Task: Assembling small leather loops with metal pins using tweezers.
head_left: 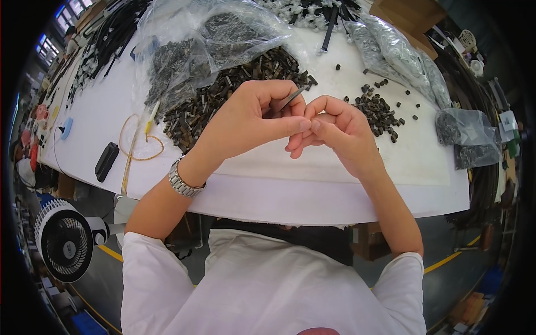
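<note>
My left hand (254, 114) is curled over the white table (268, 184) and pinches a thin dark metal strip (291, 99) between thumb and fingers. A metal watch (183, 183) sits on that wrist. My right hand (335, 131) is curled too, its fingertips meeting the left hand's thumb at the lower end of the strip. Whether it holds a small part of its own is hidden by the fingers. Just behind the left hand lies a big heap of dark strips (234, 89). A smaller heap of short black pieces (382, 111) lies beyond the right hand.
Clear plastic bags (206, 39) of dark parts lie at the back, more grey bags (402, 56) at the right. A black oblong case (106, 162) and yellow cord (139, 139) lie at the left. A white fan (64, 240) stands on the floor below left.
</note>
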A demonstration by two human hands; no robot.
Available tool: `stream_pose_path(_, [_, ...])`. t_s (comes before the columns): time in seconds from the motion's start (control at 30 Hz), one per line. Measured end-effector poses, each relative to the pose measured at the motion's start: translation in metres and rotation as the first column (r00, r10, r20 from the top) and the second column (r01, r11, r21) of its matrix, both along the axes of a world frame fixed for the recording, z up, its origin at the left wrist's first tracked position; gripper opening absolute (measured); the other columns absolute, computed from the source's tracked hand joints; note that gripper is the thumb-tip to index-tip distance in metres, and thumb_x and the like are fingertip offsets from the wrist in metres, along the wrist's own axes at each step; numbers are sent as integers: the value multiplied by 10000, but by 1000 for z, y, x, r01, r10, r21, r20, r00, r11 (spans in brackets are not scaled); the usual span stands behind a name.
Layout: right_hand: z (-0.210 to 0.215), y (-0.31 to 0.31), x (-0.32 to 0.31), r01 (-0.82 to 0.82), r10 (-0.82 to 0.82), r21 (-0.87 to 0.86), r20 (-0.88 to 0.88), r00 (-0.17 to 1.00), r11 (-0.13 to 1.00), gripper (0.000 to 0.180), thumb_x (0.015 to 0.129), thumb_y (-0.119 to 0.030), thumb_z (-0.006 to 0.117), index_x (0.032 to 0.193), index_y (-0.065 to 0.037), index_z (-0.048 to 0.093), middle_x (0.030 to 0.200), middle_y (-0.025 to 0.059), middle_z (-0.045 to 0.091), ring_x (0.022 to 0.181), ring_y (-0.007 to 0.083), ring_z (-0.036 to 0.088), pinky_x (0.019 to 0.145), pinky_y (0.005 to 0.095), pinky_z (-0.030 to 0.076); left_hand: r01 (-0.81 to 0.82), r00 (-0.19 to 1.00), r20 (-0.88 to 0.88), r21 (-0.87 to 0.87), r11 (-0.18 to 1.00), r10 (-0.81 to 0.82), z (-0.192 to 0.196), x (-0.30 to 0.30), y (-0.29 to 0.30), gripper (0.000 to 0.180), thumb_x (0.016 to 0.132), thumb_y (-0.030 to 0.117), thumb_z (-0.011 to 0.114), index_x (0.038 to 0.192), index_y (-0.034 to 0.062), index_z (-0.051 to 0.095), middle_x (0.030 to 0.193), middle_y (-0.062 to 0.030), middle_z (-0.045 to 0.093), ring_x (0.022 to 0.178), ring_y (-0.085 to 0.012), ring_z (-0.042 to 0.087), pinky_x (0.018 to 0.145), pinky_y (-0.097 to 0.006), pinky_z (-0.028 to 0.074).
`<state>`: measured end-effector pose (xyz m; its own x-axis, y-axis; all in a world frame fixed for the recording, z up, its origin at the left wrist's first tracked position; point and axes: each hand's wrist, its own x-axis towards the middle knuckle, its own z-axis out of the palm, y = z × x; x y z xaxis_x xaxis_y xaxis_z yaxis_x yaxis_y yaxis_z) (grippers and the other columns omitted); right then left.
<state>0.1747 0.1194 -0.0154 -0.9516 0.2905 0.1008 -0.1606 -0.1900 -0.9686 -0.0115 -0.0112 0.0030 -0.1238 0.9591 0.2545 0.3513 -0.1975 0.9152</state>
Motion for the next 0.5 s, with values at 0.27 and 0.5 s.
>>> stream_pose_path(0.27, [-41,30,-16,-130,193,-249,251,949,960,215,1060,-78,520,1175,72,622,1037,201,739,895,262,765,846,384,650,-138,954,217,-296,945,207,-9,8,4,177,941,153,767,871,62,633,661,52,544,499,11,397,436,-191,233])
stream_pose_path(0.5, [-38,0,-52,7,51,-347,159,986,938,158,978,14,551,1085,72,653,1043,211,732,842,277,764,781,404,669,-132,920,346,-166,977,183,-25,-6,14,120,1032,149,679,1013,34,654,733,37,580,443,26,311,415,-205,143])
